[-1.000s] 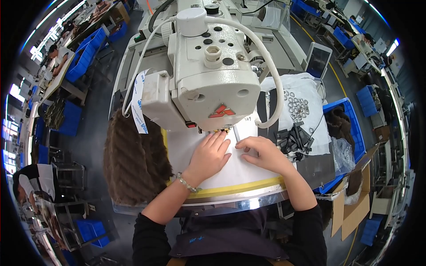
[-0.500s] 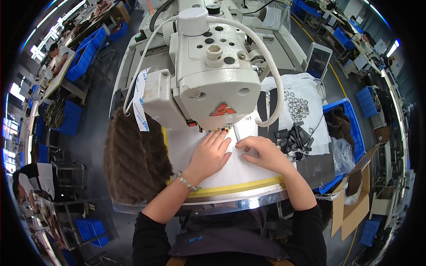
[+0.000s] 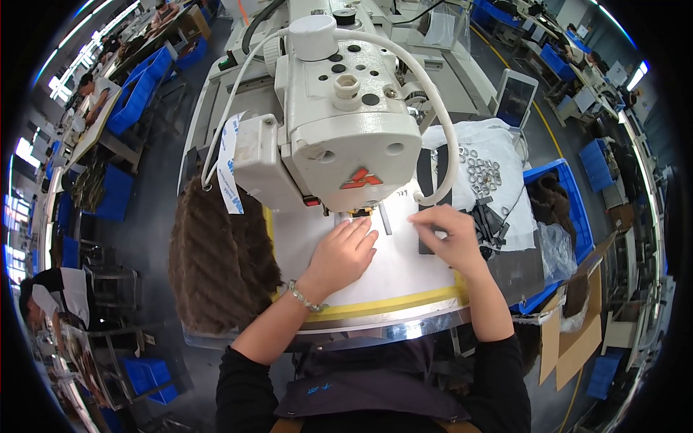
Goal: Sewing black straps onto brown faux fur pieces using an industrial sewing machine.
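My left hand (image 3: 344,250) lies flat on the white work surface (image 3: 361,292), fingers stretched out. Its fingertips reach the small metal clamp (image 3: 359,213) under the head of a white industrial sewing machine (image 3: 354,130); what is beneath them is hidden. A short grey strip (image 3: 386,219) rests just right of those fingers. My right hand (image 3: 455,238) hovers over the right side of the surface, thumb and forefinger curled together in a pinch. Anything between those fingertips is too small to make out. Several black strap pieces (image 3: 491,222) lie just beyond it.
Brown furry material (image 3: 220,260) is heaped at the left. Metal rings (image 3: 482,173) lie on white cloth (image 3: 509,144) at the right. Beyond are a blue bin (image 3: 583,216), an open carton (image 3: 581,339) and a tablet (image 3: 515,101). A yellow-taped edge (image 3: 390,303) borders the surface.
My right hand has moved right, away from the grey strip, its fingers drawn into a pinch. My left hand has stayed almost where it was.
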Demonstrator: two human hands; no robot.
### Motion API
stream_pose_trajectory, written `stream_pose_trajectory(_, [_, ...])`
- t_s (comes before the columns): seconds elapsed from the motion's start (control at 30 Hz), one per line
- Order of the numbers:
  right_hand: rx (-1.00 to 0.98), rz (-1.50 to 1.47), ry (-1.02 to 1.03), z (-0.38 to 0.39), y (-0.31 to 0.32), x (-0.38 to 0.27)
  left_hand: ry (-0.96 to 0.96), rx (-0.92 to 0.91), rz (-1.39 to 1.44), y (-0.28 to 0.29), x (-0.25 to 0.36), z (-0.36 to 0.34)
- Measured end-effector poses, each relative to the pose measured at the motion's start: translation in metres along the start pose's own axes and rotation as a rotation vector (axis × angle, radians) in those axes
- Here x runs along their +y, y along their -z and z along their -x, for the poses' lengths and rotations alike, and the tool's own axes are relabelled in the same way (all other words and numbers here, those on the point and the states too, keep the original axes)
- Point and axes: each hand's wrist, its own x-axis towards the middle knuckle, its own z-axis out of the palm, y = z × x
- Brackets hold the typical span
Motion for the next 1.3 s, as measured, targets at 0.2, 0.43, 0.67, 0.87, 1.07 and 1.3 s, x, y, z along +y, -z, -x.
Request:
stream_pose_trajectory(0.2, [1.244,0.112,-0.02,0.047,0.065,0.023,-0.094,0.033,0.043,0.002,0.004,0.009])
stream_pose_trajectory(0.43, [1.623,0.488,-0.318,0.255,0.158,0.062,-0.048,0.041,-0.002,-0.002,0.0,0.001])
stream_pose_trajectory(0.67, [1.53,0.602,-0.565,0.302,0.118,0.041,0.071,-0.044,-0.052,-0.002,0.0,0.003])
stream_pose_trajectory(0.87, [0.931,0.312,-0.441,0.162,0.086,0.023,0.104,-0.069,-0.029,-0.007,0.002,0.003])
stream_pose_trajectory(1.07, [0.073,0.179,-0.214,0.04,0.071,-0.026,0.086,-0.063,-0.049,-0.012,0.002,0.003])
stream_pose_trajectory(1.3, [-0.275,0.303,0.042,-0.021,0.006,-0.005,0.115,-0.044,-0.05,-0.013,0.004,0.006])
